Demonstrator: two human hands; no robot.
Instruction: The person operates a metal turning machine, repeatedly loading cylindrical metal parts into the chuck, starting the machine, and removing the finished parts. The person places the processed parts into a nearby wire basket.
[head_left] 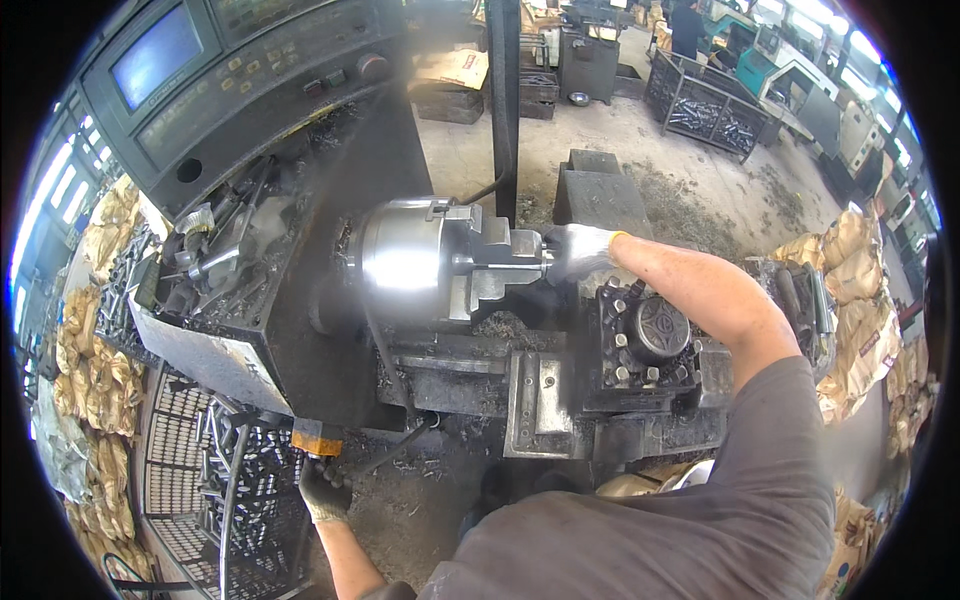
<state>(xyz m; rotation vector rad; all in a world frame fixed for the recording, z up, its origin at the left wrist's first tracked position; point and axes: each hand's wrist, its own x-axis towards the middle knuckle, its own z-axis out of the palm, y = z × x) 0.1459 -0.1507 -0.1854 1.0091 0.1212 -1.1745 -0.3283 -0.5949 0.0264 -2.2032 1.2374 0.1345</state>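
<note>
In a white glove, my right hand (582, 252) closes on the end of a small metal workpiece (547, 258) at the stepped jaws (492, 252) of a lathe chuck (402, 258). The fingertips are partly hidden behind the part. Low on the left, my gloved left hand (326, 492) is curled just under an orange-yellow block (317, 443) at the machine's corner. A black lever (395, 450) slants down to that hand; what the fingers grip is hidden. Below my right forearm sits the square tool turret (657, 335) with a round cap and bolts.
A control panel (230, 85) with a lit screen overhangs the upper left. Loose metal parts lie in a mesh bin (180, 470) beside my left hand. Metal chips cover the machine bed (450, 375). Brown sacks (860, 300) are stacked at right; a person (687, 28) stands far off.
</note>
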